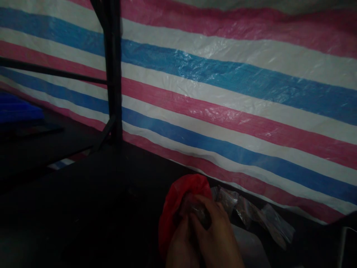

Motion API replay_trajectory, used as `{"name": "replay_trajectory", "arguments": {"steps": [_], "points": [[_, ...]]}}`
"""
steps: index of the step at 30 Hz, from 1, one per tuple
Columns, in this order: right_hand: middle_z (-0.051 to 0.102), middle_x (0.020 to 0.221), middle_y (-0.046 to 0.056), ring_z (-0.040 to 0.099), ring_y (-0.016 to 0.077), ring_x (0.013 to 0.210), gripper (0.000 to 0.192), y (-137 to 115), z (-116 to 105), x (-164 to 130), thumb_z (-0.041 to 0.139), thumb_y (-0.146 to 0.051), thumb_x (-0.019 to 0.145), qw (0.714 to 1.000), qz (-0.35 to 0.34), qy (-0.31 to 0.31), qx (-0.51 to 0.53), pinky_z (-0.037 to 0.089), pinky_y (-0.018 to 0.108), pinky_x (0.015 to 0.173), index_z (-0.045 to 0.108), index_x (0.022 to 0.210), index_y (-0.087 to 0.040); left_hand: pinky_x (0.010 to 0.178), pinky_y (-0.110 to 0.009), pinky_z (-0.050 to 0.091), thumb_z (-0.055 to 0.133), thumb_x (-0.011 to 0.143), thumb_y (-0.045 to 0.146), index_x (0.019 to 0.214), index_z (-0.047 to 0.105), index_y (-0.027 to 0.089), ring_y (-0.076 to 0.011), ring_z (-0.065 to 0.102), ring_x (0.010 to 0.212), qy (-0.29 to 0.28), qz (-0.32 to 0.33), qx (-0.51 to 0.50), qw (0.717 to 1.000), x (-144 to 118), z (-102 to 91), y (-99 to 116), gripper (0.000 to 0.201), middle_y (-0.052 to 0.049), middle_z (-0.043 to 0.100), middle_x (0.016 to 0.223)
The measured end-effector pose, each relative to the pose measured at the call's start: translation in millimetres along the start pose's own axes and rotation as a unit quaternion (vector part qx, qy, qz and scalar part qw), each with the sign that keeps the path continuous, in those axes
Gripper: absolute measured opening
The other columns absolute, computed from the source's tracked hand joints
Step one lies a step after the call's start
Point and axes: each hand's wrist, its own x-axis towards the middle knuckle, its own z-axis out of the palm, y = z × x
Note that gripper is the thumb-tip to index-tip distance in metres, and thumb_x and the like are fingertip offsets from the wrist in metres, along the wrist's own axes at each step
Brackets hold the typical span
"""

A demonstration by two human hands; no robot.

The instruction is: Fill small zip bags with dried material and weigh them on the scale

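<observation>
A red plastic bag (171,203) stands with its mouth open on the dark surface, low in the head view. My left hand (182,242) reaches into the mouth of this bag, and its fingers are mostly hidden in shadow. Beside it, my right hand (219,230) curls its thumb and fingers round a small shiny dark packet (199,213), which looks like clear plastic with dark contents. Both hands are close together over the bag. Poor light hides what lies deeper inside.
Several small clear zip bags (251,212) with brownish contents lie right of my hands. A pale translucent sheet or container (248,242) is beside my right wrist. Striped plastic sheeting (223,108) hangs behind. A dark metal post (113,74) and blue things (19,108) are at left.
</observation>
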Motion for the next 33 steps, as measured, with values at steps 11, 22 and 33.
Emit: {"name": "replay_trajectory", "arguments": {"steps": [11,22,33], "points": [[0.076,0.117,0.012,0.068,0.0361,0.113,0.038,-2,-4,-2,0.058,-0.019,0.087,0.999,-0.020,-0.021,-0.019,0.050,0.055,0.104,0.081,0.116,-0.024,0.108,-0.052,0.055,0.074,0.095,0.038,0.125,0.071,0.023,-0.0289,0.067,0.126,-0.035,-0.056,0.020,0.998,2,-4.2,-18,0.034,-0.011,0.069,0.141],[0.079,0.114,0.009,0.068,0.0351,0.112,0.037,-10,-8,-5,0.059,-0.012,0.085,0.998,-0.023,-0.026,-0.047,0.046,0.053,0.102,0.082,0.112,-0.027,0.119,-0.044,0.049,0.065,0.093,0.029,0.126,0.075,0.022,-0.0315,0.063,0.138,-0.114,-0.116,-0.028,0.986,-1,-4.0,-6,0.035,-0.011,0.082,0.124],[0.077,0.114,0.012,0.068,0.0382,0.112,0.041,10,-2,-2,0.064,-0.021,0.078,1.000,-0.005,0.013,0.009,0.051,0.056,0.102,0.083,0.114,-0.027,0.114,-0.050,0.052,0.068,0.093,0.040,0.122,0.075,0.016,-0.0352,0.066,0.135,-0.135,-0.232,-0.102,0.958,-1,4.9,1,0.038,-0.017,0.077,0.132]]}}
